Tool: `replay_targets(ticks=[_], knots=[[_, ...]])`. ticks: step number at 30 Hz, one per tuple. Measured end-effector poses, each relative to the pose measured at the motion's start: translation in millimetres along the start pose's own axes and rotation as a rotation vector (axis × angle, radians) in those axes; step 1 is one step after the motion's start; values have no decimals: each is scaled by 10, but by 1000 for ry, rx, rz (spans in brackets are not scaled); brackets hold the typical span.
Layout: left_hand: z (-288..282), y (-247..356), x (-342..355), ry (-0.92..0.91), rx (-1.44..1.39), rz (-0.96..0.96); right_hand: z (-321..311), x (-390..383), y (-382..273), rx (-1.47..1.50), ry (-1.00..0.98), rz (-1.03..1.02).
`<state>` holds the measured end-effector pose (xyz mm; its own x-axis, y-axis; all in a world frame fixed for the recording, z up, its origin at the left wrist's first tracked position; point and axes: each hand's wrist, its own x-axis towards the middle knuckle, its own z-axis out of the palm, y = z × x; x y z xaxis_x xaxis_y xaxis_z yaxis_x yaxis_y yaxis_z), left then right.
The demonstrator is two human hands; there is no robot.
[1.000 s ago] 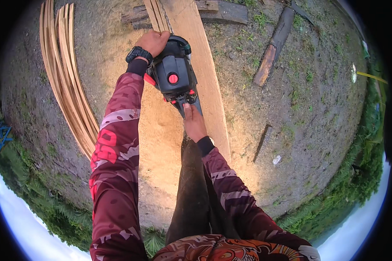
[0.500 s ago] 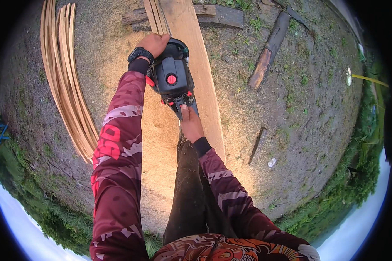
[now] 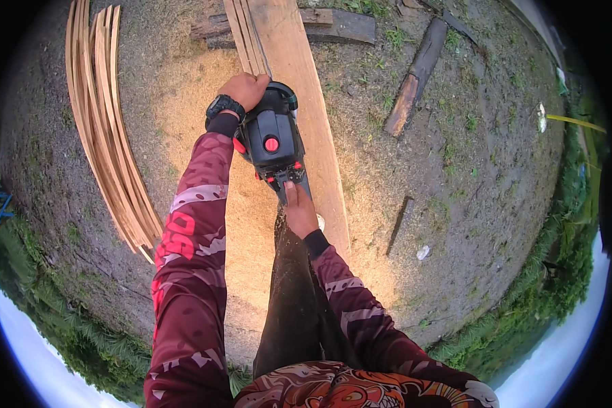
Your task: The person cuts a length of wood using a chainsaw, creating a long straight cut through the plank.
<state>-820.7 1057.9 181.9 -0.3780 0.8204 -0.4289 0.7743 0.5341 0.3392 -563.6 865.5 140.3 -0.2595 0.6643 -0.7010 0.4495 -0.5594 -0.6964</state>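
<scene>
A black chainsaw (image 3: 272, 129) with red knobs lies along the left part of a wide wooden plank (image 3: 319, 143). My left hand (image 3: 246, 91), below a black wristwatch (image 3: 224, 109), is closed round the saw's front handle. Behind the motor housing, my right hand (image 3: 300, 209) grips the rear handle, its thumb on top. Ahead of the saw, a dark cut line runs up the plank, with narrow strips (image 3: 243, 34) to its left. The saw's bar and chain are hidden under its body and the wood.
Long sawn strips (image 3: 109, 136) lie on the ground at left. Dark timbers (image 3: 340, 27) cross beneath the plank's far end. A half-charred log (image 3: 420, 78) and a thin dark stick (image 3: 400, 226) lie at right. Sawdust (image 3: 245, 272) covers the ground around my legs.
Both hands have drawn the chainsaw back toward me along the plank. More of the dark cut line shows ahead of it. The grips are unchanged.
</scene>
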Motion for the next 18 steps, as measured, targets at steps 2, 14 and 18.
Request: replay_targets(ticks=[2, 14, 18], knots=[[94, -50, -134, -4, -9, 17, 1, -120, 88, -3, -8, -8], [439, -56, -694, -28, -13, -39, -58, -581, 615, 10, 15, -30], [613, -68, -832, 11, 4, 21, -109, -693, 731, -2, -1, 14]])
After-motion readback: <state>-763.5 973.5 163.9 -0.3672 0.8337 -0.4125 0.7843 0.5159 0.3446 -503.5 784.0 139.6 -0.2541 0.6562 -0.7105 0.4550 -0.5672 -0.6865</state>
